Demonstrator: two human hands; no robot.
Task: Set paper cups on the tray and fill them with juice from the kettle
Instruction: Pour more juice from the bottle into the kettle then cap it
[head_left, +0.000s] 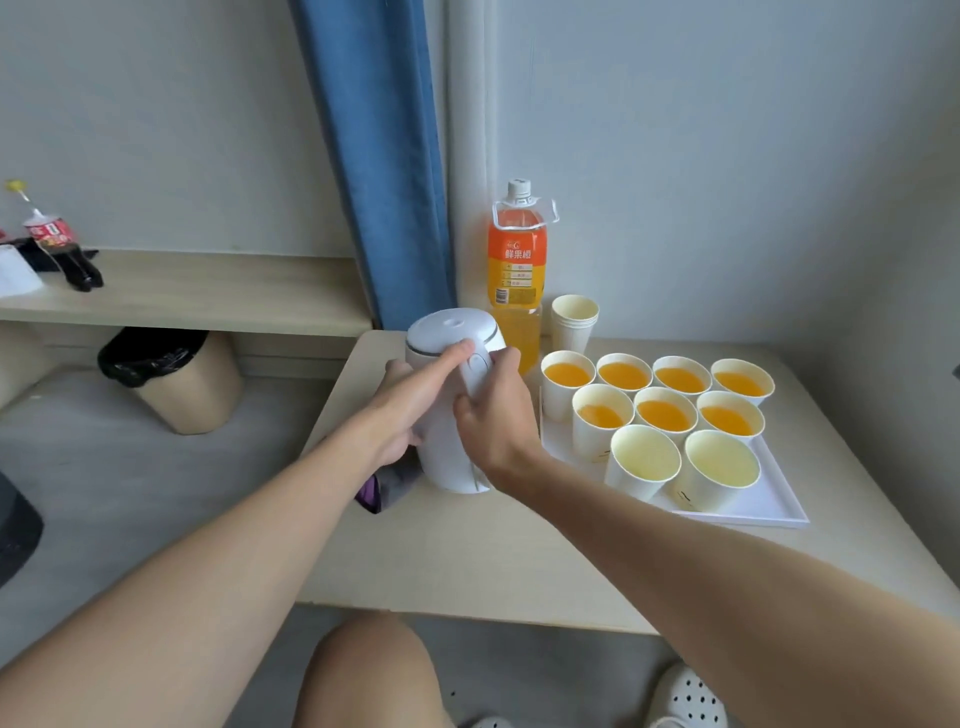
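kettle handle behind right hand, shoe cropped

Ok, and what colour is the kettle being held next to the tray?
The kettle is plain white all over, lid and handle included. The head view shows it best.

Pale grey-white walls close in the scene under soft, even light that casts only faint shadows. A blue curtain hangs down to the far left corner of the tabletop, with a white vertical pipe just beside it on the right. The table has a pale wood-look top with rounded corners. To its left a low ledge of the same pale wood runs along the wall, and a cola bottle sits near its left end. Below the ledge's front edge, on the grey floor, stands a beige bin lined with a black bag. A dark rounded object shows at the left edge.
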